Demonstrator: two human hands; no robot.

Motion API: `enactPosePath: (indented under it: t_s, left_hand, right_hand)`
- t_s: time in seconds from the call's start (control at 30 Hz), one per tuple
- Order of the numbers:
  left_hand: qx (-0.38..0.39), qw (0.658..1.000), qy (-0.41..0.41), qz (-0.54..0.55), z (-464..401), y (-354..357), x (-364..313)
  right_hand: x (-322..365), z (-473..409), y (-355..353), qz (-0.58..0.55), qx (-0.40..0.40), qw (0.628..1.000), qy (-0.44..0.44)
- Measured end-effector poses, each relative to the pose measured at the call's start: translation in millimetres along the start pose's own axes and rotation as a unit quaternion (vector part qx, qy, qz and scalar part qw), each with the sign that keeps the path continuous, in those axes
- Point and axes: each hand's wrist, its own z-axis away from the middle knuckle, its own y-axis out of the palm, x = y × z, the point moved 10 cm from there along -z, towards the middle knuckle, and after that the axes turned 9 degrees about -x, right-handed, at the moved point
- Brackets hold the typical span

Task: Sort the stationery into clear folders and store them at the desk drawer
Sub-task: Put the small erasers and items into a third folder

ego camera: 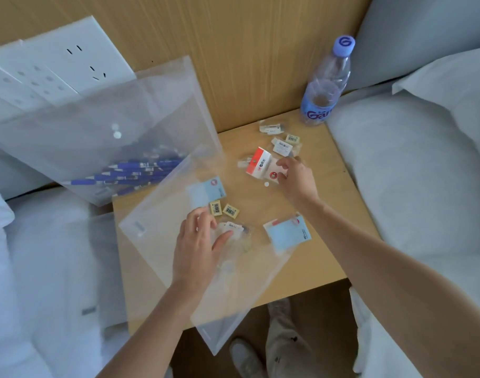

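Sorting step under way, small items going into the near clear folder, which lies flat on the wooden bedside table and overhangs its front edge.

Right hand reaches away from the body; fingers curl down onto a red-and-white packet and appear to pinch its near edge — whether it is lifted yet, cannot tell. Beyond the right fingertips: a scatter of small bagged erasers, unsorted.

Left hand rests on the near folder, fingers loosely spread, thumb out, pressing a small clear-wrapped item against the plastic — holding nothing closed in a grip. Just past the left fingertips lie two yellow barcode-labelled erasers and a pale blue sticky-note pad; they look to be under the folder's film, so inside, though the glare leaves this uncertain. Between the two forearms sits a second blue pad, at the folder's edge; inside or out not resolvable.

Far left of the left hand: a second folder, propped against the wall, holding a bundle of blue pens.

Judgement: next move calls for the left hand to keep the folder mouth open while the packet is carried across. Drawer stage not yet begun.

Plastic water bottle stands beyond the right hand.
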Motion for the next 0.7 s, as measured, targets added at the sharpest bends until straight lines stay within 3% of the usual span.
enactPosePath:
  t_s: [0.2,0.7]
  left_hand:
    - [0.012,0.999,0.0,-0.034,-4.5,12.6,13.6]
    - [0.018,0.997,0.002,-0.075,-1.3,21.1,30.8]
  right_hand:
    - [15.9,-25.5,33.2,0.066,0.035,0.997,-0.032]
    - [3.2,-9.4,30.6,0.032,0.008,0.999,-0.034]
